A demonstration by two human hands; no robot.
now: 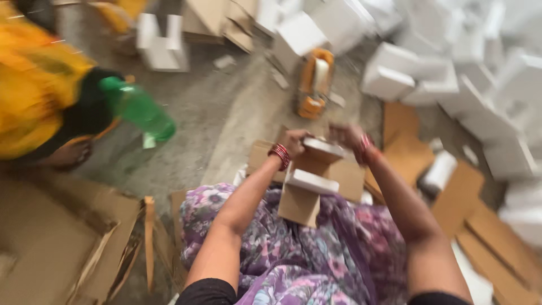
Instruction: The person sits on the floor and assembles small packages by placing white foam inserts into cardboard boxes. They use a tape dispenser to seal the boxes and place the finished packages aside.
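Fingers of both hands grip the cardboard box (316, 169) at its far edge.

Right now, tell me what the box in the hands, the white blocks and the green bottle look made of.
Box: brown corrugated cardboard, matte, with folded flaps. White blocks: likely foam packing, dull white and chunky; blur leaves it open. Green bottle: probably plastic, translucent and glossy. Both the left hand and right hand grip the box.

Green plastic bottle (139, 110) beside a person in yellow (35, 85); orange tape dispenser (315, 82) on the concrete floor (214, 113); white foam blocks (429, 73) (heaped, blurred) upper right; flattened cardboard (62, 243) lower left.
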